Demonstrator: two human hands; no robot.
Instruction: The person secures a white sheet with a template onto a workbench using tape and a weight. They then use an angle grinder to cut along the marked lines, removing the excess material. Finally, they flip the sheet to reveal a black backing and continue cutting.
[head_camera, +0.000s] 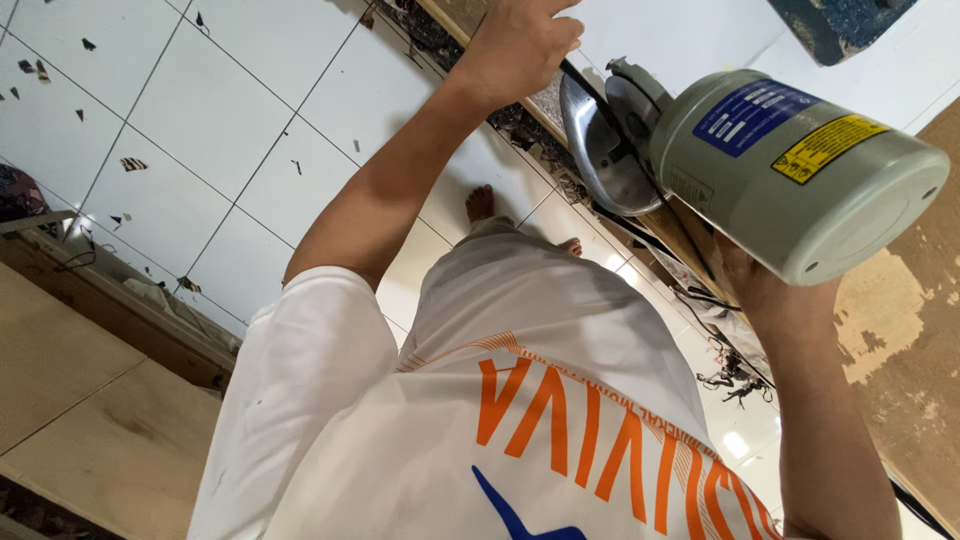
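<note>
The grey-green cylindrical electric cutting machine (790, 170) stands at the wooden bench's edge (900, 310), looking heavy and rigid. The right hand (765, 290) seems to clasp underneath; the left hand (520, 45) grips the black cable (590, 85).

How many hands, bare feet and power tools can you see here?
Hands: 2, left hand at the table edge, right hand under the cutter
Bare feet: 2
Power tools: 1, grey-green electric cutter
Total: 5
</note>
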